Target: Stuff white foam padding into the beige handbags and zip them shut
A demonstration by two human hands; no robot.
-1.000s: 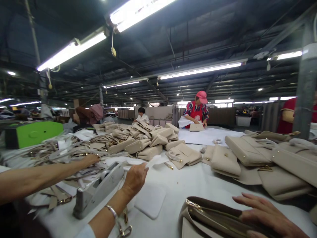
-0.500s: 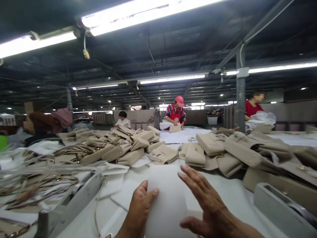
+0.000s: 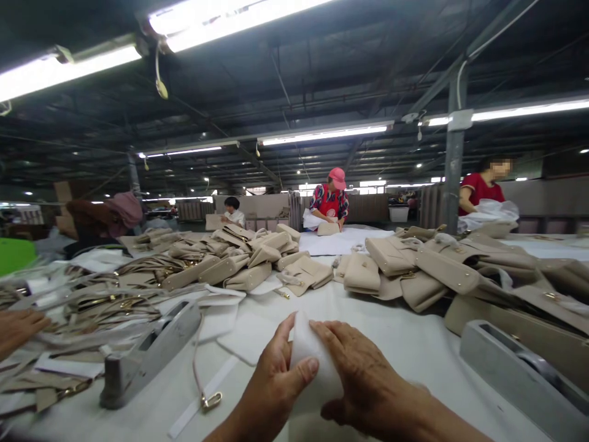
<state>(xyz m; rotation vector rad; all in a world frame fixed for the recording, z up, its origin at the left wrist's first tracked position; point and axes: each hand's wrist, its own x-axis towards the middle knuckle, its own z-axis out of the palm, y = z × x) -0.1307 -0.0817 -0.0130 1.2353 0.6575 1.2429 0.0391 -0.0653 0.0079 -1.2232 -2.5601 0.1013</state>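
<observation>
Between my two hands a thin white foam sheet (image 3: 309, 344) is bent into a curved fold over the table. My left hand (image 3: 278, 377) grips its left side, with the thumb lying across the front. On the other side, my right hand (image 3: 368, 377) wraps its bent fingers round the sheet's right edge, the thumb lower down. What lies under the fold is partly hidden. A thin strap with a gold clasp (image 3: 211, 401) rests on the table left of my hands.
Grey tape dispensers stand at left (image 3: 151, 353) and right (image 3: 519, 368). Beige handbags (image 3: 363, 273) are heaped across the table, with straps (image 3: 124, 307) piled at left. Another person's hand (image 3: 21, 328) reaches in at far left. Several co-workers stand or sit beyond.
My right hand has come down from open above the sheet onto its right side. The flat sheet is now folded over. Another person's hand has appeared at far left.
</observation>
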